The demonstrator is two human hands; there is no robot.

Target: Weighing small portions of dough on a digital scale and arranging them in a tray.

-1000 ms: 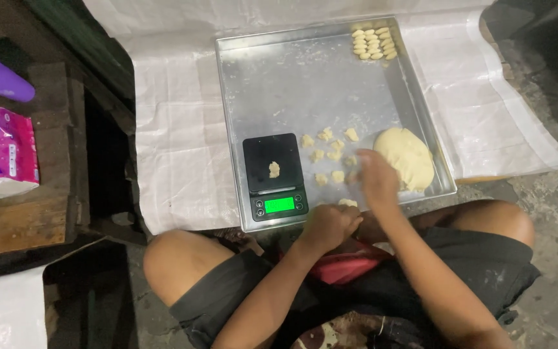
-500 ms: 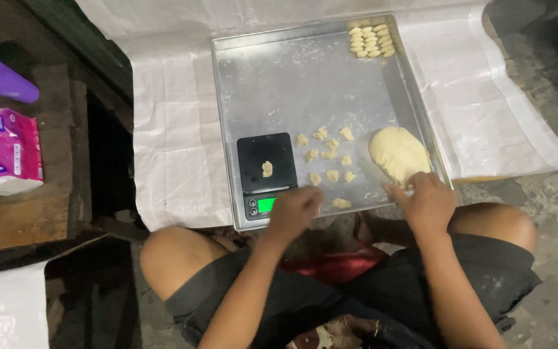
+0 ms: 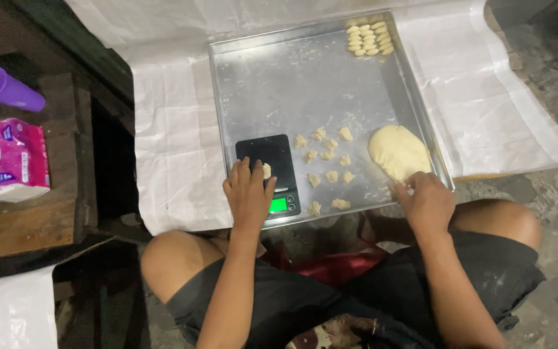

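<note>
A metal tray (image 3: pixel 272 84) lies on a white sheet. On its near left stands a black kitchen scale (image 3: pixel 278 152) with a green lit display. My left hand (image 3: pixel 248 192) rests on the scale, fingers touching a small piece of dough (image 3: pixel 267 170) on its platform. My right hand (image 3: pixel 425 199) pinches at the near edge of a large pale dough lump (image 3: pixel 396 150) at the tray's right. Several small dough pieces (image 3: pixel 328 159) lie between scale and lump. A cluster of shaped dough pieces (image 3: pixel 369 39) sits in the far right corner.
The white sheet (image 3: pixel 169 129) spreads under and around the tray. At left, a wooden bench (image 3: pixel 20 220) carries a pink tissue pack (image 3: pixel 15 158) and a purple cup (image 3: pixel 6 88). My bent knees (image 3: pixel 498 216) sit close to the tray's near edge.
My left hand has moved forward onto the scale and touches the dough piece there. My right hand has shifted right and back to the near edge of the dough lump.
</note>
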